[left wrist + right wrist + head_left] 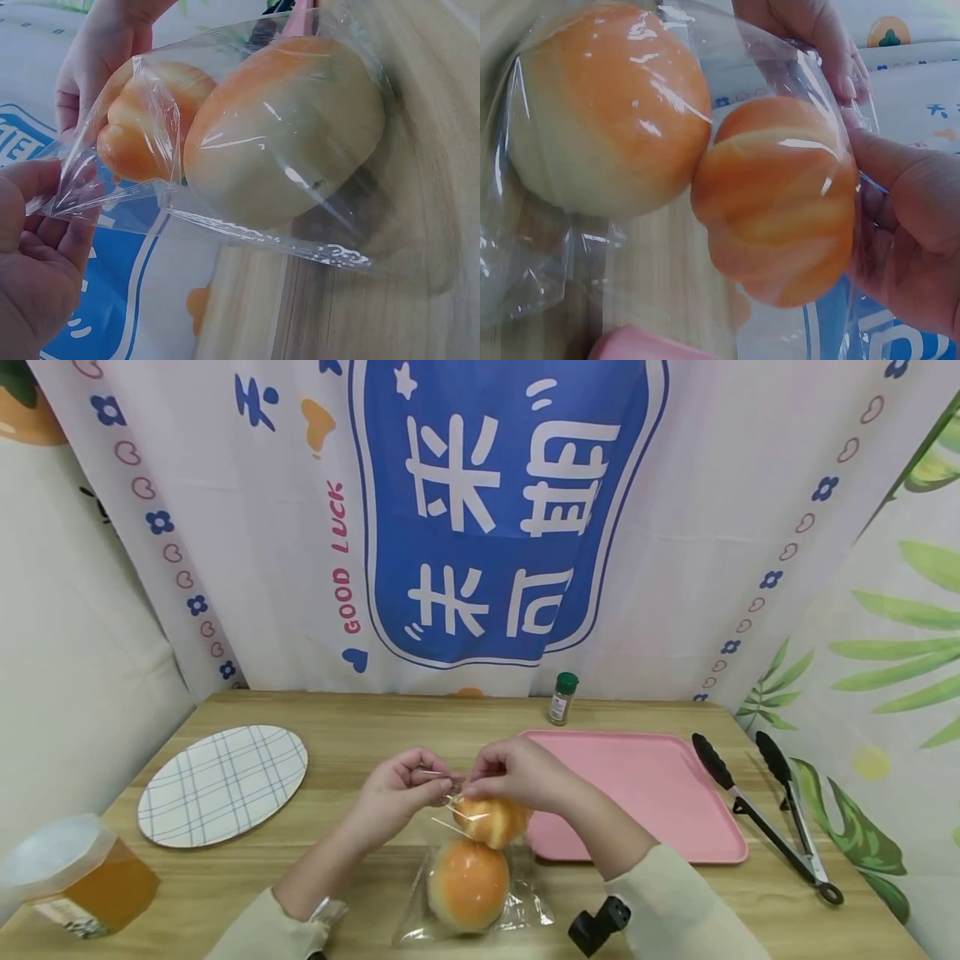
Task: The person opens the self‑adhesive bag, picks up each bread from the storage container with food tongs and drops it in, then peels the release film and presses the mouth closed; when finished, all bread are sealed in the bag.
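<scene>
A clear plastic bag holds two breads, with its mouth raised between both hands. Lower in the bag is a smooth round bun; above it, touching it, sits a ridged, twisted bun. My left hand pinches the bag's edge between thumb and fingers, as the left wrist view also shows. With thumb and fingers my right hand pinches the same mouth, just above the twisted bun. Folds of film partly hide the fingertips.
On the right lies a pink tray, with black-tipped tongs beside it. A green-capped spice jar stands at the back. At left are a checked oval plate and a lidded container of amber liquid.
</scene>
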Motion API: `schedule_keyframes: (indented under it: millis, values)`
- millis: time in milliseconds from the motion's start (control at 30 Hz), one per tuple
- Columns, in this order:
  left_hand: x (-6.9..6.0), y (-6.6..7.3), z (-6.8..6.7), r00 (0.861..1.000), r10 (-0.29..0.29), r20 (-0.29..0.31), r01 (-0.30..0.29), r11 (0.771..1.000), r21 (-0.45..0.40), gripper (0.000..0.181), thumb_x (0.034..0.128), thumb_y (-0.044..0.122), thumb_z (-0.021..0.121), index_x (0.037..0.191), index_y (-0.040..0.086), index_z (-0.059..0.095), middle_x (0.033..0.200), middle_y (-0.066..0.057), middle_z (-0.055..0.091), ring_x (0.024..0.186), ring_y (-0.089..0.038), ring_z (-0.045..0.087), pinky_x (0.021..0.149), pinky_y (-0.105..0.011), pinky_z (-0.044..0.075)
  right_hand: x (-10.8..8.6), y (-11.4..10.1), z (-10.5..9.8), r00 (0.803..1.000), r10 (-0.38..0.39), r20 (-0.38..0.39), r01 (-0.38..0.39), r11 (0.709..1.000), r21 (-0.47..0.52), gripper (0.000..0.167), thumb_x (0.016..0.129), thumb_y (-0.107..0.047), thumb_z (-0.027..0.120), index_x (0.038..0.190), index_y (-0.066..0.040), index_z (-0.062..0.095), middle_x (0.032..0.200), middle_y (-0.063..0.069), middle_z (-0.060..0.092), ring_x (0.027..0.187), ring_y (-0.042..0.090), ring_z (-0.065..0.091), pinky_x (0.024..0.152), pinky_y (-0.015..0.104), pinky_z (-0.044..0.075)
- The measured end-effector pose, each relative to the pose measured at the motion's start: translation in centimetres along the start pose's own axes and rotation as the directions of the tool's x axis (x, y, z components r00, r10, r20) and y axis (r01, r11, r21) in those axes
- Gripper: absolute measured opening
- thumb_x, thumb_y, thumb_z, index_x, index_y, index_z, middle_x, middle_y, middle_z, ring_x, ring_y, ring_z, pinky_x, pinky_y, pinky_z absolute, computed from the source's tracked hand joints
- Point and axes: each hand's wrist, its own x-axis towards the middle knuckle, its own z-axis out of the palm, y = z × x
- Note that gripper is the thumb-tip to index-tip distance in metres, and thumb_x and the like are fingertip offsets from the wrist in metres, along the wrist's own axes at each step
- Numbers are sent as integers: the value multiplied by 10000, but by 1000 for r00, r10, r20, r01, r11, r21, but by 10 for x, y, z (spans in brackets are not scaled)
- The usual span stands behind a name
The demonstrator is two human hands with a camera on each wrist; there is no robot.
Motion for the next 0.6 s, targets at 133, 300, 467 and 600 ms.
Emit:
schedule_keyframes:
  millis: [133,300,467,600]
  values:
    - [-1,0,-2,1000,5,-3,-5,1000,-27,213,907,-8,617,1060,-129,532,1093,-270,690,887,-62,705,811,-256,603,-4,10,-8,1000,-2,13,2,1000,-2,96,851,-241,764,815,-165,719,764,-78,680,737,84,563,664,226,515]
    - [-2,-5,-9,999,-14,-46,11,998,-65,161,909,-8,627,1031,-84,556,1044,-187,730,842,-85,709,783,-281,615,-13,29,-18,999,43,34,-43,999,4,72,872,-216,745,843,-154,721,810,-64,675,747,86,573,681,228,537]
    - [-3,-10,-18,996,-47,-77,41,996,-83,98,906,-4,632,986,9,577,1038,-148,743,806,-91,705,768,-282,616,-22,44,-23,997,50,61,-50,999,-1,40,882,-151,724,876,-112,722,815,-32,695,724,79,567,668,223,530]
    - [-4,-12,-22,993,-78,-91,70,994,-85,102,904,-5,632,985,18,576,994,-69,755,825,-90,703,773,-274,613,-23,48,-22,998,56,37,-56,998,2,60,904,-158,697,880,-106,716,834,-6,714,755,71,588,693,232,530]
